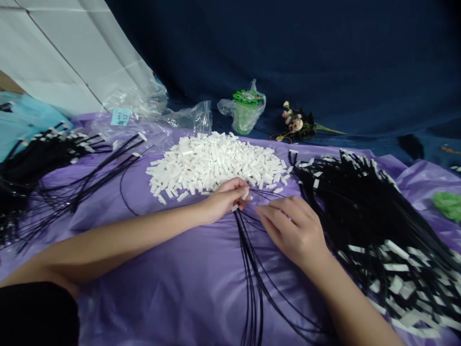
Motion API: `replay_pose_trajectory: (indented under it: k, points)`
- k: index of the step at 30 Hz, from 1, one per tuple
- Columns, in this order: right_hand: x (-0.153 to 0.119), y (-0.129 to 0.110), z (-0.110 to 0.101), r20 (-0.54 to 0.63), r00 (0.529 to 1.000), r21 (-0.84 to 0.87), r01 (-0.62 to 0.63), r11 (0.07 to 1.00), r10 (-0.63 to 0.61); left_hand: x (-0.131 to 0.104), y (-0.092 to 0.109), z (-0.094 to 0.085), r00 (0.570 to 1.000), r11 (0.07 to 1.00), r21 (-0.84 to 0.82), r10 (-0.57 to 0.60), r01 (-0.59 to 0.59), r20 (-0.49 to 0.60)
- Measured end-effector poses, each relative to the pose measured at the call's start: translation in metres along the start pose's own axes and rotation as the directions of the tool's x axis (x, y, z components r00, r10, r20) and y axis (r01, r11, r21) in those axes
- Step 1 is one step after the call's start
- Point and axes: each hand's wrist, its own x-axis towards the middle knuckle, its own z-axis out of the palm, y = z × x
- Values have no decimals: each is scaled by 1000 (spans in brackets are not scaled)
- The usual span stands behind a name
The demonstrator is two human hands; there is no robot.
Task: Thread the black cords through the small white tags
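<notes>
Left hand (225,198) pinched white clip (245,195); right hand (293,230) fingers closed on black cords (252,269), cords running lengthwise toward wearer.

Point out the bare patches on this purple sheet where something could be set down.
Bare purple sheet lies between the left forearm and the black cords, and left of the white pieces. The right side is crowded with a tagged cord pile; the left edge with another bundle.
</notes>
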Motion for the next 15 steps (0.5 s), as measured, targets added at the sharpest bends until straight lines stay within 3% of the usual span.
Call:
replay_pose_trajectory:
  k: [2,6,15]
  points:
    - [-1,-5,-1,136,990,77,35,996,-45,0,0,-1,1000,1000,7,-6,6,5]
    - [-2,-18,9,341,937,82,-106,991,72,0,2,0,1000,999,48,-1,2,-4]
    - [1,-27,22,407,859,27,-352,935,312,0,1,1,1000,998,65,10,-8,-18]
